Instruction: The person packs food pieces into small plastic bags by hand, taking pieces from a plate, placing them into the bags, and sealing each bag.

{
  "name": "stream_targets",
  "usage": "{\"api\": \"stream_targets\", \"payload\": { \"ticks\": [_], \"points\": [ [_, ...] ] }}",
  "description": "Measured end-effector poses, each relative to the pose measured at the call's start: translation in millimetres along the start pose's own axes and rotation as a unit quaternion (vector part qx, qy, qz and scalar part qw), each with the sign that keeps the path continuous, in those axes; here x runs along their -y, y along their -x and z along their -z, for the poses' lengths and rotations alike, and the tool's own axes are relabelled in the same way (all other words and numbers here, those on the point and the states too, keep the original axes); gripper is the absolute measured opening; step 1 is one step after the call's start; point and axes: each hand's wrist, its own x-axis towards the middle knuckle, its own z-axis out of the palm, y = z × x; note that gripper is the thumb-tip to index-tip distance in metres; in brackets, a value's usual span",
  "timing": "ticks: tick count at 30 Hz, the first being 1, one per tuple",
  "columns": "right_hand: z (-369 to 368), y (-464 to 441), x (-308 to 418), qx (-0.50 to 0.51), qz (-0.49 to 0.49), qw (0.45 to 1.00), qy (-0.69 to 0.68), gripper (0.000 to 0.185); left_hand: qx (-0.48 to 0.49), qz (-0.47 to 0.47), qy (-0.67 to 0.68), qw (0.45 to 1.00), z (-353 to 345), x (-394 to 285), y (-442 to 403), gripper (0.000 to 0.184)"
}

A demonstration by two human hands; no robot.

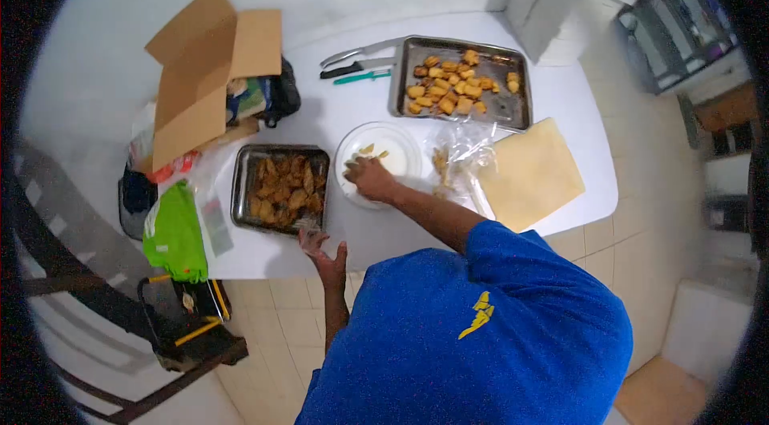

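On the white table, a white plate (403, 154) holds a few small yellowish pieces (368, 150). My right hand (372, 179) reaches over the left part of this plate, fingers bent down at its surface; whether they hold a piece is hidden. My left hand (323, 253) hovers at the table's front edge with its fingers apart, just below a metal tray (239, 209) of browned pieces (284, 193). Clear plastic bags (465, 154) with some pale strips inside lie to the right of the plate, under and beside my right forearm.
A larger tray (517, 114) of golden chunks sits at the back, with knives (344, 70) and a green-handled tool (360, 77) on its left. A tan board (533, 177) lies right. An open cardboard box (192, 104) and green bag (178, 229) stand left.
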Motion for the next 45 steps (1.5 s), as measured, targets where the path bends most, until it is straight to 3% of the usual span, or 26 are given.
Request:
{"api": "stream_targets", "payload": {
  "ticks": [2, 7, 12, 14, 15, 19, 21, 23, 27, 30, 34, 37, 43, 45],
  "points": [
    [-9.4, -5.5, -4.0, -0.022, 0.027, 0.999, 0.017, 0.032, 0.002, -0.003, 0.0, 1.0, -2.0, 0.4, -1.2, 0.076],
    [-3.1, -20.2, -5.3, 0.122, 0.031, 0.987, 0.098, 0.034, -0.031, 0.01, 0.069, 0.997, -1.3, -7.9, -3.1, 0.069],
    [-25.2, -19.7, -9.5, 0.085, 0.033, 0.989, 0.113, 0.058, -0.021, 0.017, 0.04, 0.999, 1.5, -9.4, 4.3, 0.09],
    [-5.8, -22.7, -4.1, 0.12, 0.035, 0.985, 0.117, 0.049, -0.024, 0.003, 0.043, 0.999, -0.2, -6.6, 1.0, 0.093],
    [12.0, -24.1, 3.1, 0.164, 0.027, 0.98, 0.11, 0.032, -0.023, 0.012, 0.043, 0.999, -1.2, -10.2, -2.0, 0.093],
    [-6.7, -28.0, 1.8, 0.141, 0.035, 0.978, 0.148, 0.026, -0.027, 0.025, 0.027, 0.999, 1.1, -28.8, -2.1, 0.092],
    [-9.1, -26.0, 0.0, 0.133, 0.049, 0.98, 0.138, 0.025, -0.03, 0.041, 0.093, 0.994, -0.9, -27.9, -4.7, 0.091],
    [-6.2, -29.0, 1.7, 0.153, 0.04, 0.983, 0.095, 0.022, -0.033, 0.029, 0.072, 0.996, -1.5, -21.2, -4.7, 0.091],
    [-15.0, -28.7, 5.3, 0.156, 0.087, 0.972, 0.156, 0.02, -0.052, 0.008, 0.021, 0.998, 0.5, -21.9, 2.4, 0.092],
    [-51.3, -30.0, 1.3, 0.146, 0.019, 0.981, 0.129, 0.018, -0.056, 0.035, 0.072, 0.995, 2.0, -18.2, 5.1, 0.092],
    [-46.1, -29.5, 1.3, 0.141, 0.134, 0.957, 0.214, 0.014, -0.046, 0.04, 0.076, 0.995, 6.9, -15.8, 7.4, 0.093],
    [-22.9, -32.0, 9.4, 0.198, 0.161, 0.932, 0.255, 0.014, -0.053, 0.048, 0.088, 0.994, 7.5, -17.0, 7.4, 0.092],
    [-44.5, -30.2, -1.1, 0.172, 0.125, 0.951, 0.224, 0.027, -0.072, 0.003, 0.069, 0.995, 11.1, -8.1, 2.7, 0.092],
    [-29.4, -30.5, -1.7, 0.212, 0.134, 0.944, 0.213, 0.029, -0.081, 0.005, 0.071, 0.994, 13.8, -8.0, 0.4, 0.091]
  ]
}}
